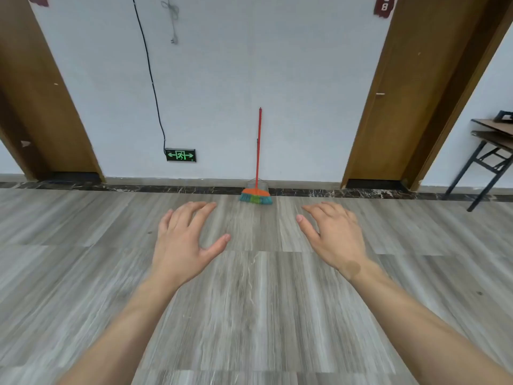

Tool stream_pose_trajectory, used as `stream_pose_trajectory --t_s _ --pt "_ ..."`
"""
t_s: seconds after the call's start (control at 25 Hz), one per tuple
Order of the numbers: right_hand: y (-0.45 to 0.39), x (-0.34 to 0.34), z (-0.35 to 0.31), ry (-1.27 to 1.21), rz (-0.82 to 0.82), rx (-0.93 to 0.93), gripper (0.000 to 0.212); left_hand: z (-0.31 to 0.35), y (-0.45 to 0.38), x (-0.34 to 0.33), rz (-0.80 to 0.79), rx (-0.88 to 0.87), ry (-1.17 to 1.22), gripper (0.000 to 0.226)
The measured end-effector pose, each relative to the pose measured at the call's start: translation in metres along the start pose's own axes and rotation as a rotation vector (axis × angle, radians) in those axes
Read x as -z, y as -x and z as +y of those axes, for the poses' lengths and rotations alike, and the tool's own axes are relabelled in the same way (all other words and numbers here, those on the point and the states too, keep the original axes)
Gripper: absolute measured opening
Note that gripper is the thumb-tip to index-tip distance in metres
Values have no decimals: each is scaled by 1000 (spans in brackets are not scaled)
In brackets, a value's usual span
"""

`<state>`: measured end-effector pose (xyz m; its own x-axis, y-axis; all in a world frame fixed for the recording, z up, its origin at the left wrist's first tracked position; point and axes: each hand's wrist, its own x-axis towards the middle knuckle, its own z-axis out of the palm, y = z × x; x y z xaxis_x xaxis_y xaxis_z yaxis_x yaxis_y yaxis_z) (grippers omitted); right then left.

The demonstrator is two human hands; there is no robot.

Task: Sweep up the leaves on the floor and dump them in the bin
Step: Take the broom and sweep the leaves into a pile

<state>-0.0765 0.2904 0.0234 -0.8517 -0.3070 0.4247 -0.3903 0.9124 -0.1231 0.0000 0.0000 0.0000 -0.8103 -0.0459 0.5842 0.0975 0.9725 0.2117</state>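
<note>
— So, where's the long red-handled broom with the orange head and teal-green bristles (258, 162)?

— Leaning upright against the white wall (249, 79), bristles on the grey wood-grain floor (249, 301); something like a grey dustpan shows behind its head. No leaves or bin in view.

— And the hands?

— Left hand (184, 240) and right hand (333, 237) are both held out short of the broom, fingers spread, grasping nothing.

— How will it handle?

— Probably light, with a stiff, smooth handle and soft bristles. I'd grip mid-handle, second hand higher.

— The room?

— Brown doors (410, 93) flank the broom; left of it a green exit sign (180, 155), far right a folding counter (491, 140).
</note>
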Motion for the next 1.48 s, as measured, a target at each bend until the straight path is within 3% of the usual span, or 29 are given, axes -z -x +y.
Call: stream_pose_trajectory --t_s 0.36,0.6,1.12,1.48 --pt "-145 -86 21 -11 -7 -21 62 -66 -135 -96 -84 17 -21 62" --pt "-262 -156 75 -62 -36 -38 46 -84 -246 -192 -118 32 -64 59" --pt "-524 -269 166 -111 -69 24 39 -113 -486 -355 -169 89 -70 58" --pt "-719 -385 185 -98 -62 9 36 -209 -657 -488 -206 50 -35 62"
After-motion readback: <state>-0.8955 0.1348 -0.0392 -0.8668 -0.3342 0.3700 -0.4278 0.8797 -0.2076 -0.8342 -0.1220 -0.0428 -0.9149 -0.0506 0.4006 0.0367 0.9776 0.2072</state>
